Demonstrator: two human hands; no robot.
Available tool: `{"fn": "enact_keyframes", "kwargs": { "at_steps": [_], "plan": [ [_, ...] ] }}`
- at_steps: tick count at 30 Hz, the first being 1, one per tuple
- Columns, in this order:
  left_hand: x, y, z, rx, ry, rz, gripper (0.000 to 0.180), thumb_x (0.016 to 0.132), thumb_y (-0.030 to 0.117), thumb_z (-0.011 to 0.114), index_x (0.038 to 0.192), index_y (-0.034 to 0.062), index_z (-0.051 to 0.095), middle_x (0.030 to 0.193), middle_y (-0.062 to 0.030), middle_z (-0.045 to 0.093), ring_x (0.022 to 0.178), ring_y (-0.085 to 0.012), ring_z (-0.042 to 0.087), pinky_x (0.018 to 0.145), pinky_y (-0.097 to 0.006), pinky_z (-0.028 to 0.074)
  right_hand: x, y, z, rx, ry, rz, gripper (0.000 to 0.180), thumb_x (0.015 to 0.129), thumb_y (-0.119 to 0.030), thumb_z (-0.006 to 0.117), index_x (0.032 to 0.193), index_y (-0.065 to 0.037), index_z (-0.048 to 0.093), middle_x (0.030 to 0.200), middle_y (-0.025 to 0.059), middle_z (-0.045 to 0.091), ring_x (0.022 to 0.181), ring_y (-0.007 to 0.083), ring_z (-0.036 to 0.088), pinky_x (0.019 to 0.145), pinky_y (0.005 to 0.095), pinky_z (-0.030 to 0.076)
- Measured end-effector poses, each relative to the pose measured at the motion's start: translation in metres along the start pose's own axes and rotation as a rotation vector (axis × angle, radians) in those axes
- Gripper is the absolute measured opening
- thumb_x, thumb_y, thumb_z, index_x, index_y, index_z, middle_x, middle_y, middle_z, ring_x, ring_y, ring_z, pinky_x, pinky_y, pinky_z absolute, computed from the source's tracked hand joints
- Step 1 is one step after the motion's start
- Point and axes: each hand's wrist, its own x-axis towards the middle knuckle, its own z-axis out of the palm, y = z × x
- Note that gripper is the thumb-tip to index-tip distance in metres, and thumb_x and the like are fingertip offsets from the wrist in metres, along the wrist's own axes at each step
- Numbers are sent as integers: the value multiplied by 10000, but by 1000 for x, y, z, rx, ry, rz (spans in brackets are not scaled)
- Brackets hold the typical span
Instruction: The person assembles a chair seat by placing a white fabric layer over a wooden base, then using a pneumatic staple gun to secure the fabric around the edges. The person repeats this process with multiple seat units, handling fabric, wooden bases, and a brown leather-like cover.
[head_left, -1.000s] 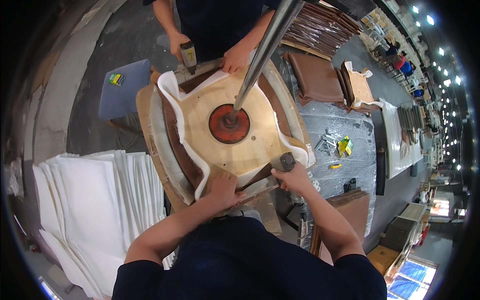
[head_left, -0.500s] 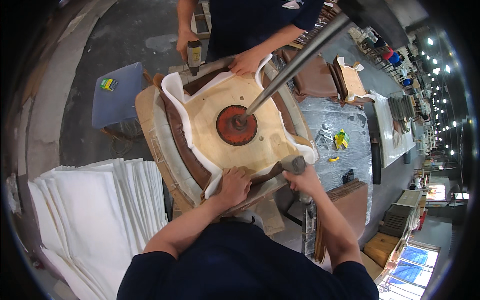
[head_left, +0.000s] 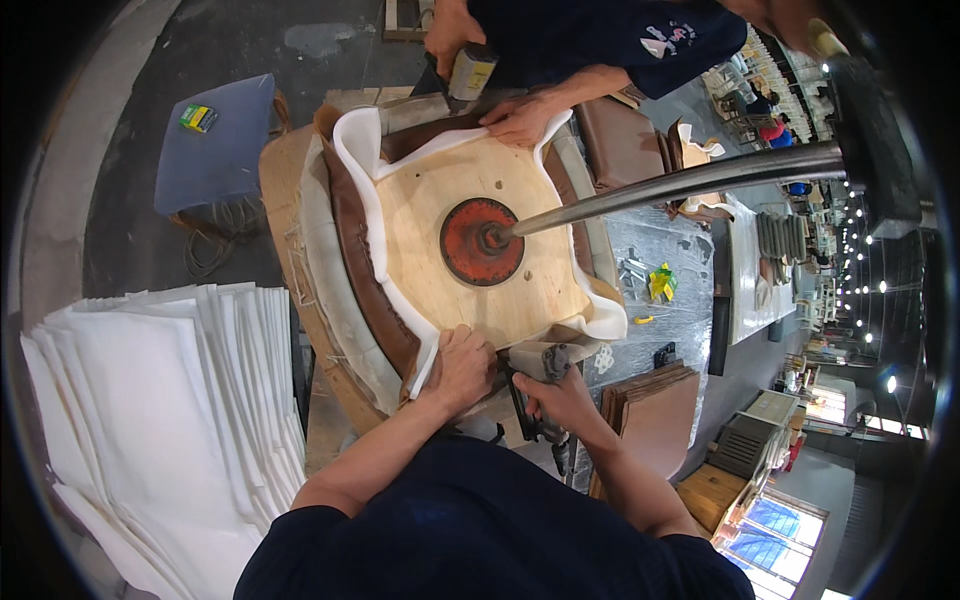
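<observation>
So the piece on the bench is a pale wooden panel, four-cornered with curvy sides, smooth and lightly grained. Call the round red disc clamped on its face the centre of the clock. A shiny metal rod runs out from it between 2 and 3. Thick white padding frames the wood, soft and wavy, curling up into floppy lips at 10 to 11 and at 4. Outside that sits wrinkly brown leather-look cover material.

Left hand is at 6 o'clock, fingers bent and bunched on the panel's near edge; can't tell if they're actually pinching anything. Right hand at 5 has its fingers wrapped around the handle of a chunky grey gun-shaped tool, its head right by that same edge.

Across at about 12, a co-worker's hand lies on the far edge, with a second, boxier gun in the other. Big fluffy-looking white sheets are stacked at 8, and a crinkly plastic-wrapped table is at 3.
</observation>
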Motion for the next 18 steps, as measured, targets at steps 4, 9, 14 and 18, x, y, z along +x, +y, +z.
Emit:
{"fn": "enact_keyframes", "kwargs": {
  "at_steps": [4,9,14,18],
  "plan": [
    [3,-1,-4,-1,-20,-7,121,879,199,792,838,94,749,1009,-87,617,1023,-310,574,909,-475,417,4,2,0,-64,8,31,306,1001,-266,855,1078,10,745,755,38,719,586,121,684,520,295,534],
    [1,1,-4,0,-43,-27,111,888,196,782,858,91,767,1017,-87,620,1033,-309,577,924,-473,422,3,-8,4,-118,22,43,310,999,-266,854,1091,11,750,759,46,728,585,124,698,530,299,550],
    [1,2,-4,17,-55,-34,117,888,201,775,876,86,786,1023,-95,634,1059,-316,588,944,-476,429,3,-21,13,-159,57,136,300,993,-262,859,1096,-2,750,769,41,724,559,112,664,513,309,523],
    [1,3,-4,16,-62,-33,131,882,217,782,879,86,787,1027,-104,645,1064,-333,593,942,-489,435,3,-17,17,-89,72,33,315,988,-261,864,1134,-10,743,763,32,716,539,108,636,507,313,502]
  ]
}}
